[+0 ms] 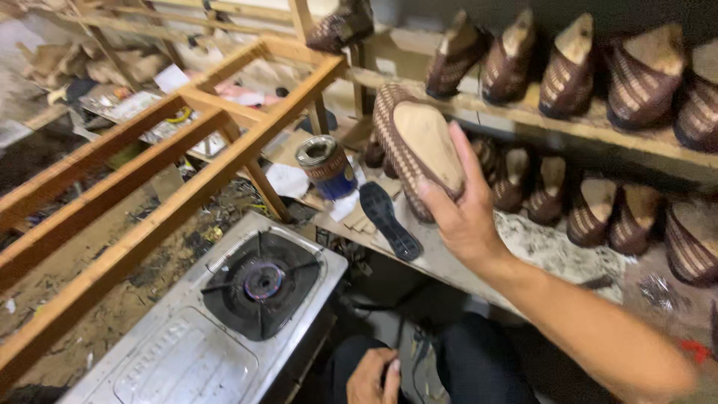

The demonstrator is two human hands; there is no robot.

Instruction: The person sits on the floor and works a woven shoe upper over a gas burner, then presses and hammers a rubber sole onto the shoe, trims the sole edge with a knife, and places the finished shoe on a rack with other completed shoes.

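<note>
My right hand (465, 213) grips a brown-and-cream woven shoe upper (416, 142) mounted on a last, its pale bottom facing me, held up over the workbench. My left hand (372, 377) rests low near my knee at the bottom edge; whether it holds anything is unclear. A dark rubber sole (389, 221) lies on the bench just under the held shoe. A metal can (324, 166) with a blue base stands to its left.
A steel gas stove (247, 299) with a lit burner sits at lower left. A wooden frame (142, 179) slants across the left. Shelves (523, 112) at the back and right carry several similar woven shoes on lasts.
</note>
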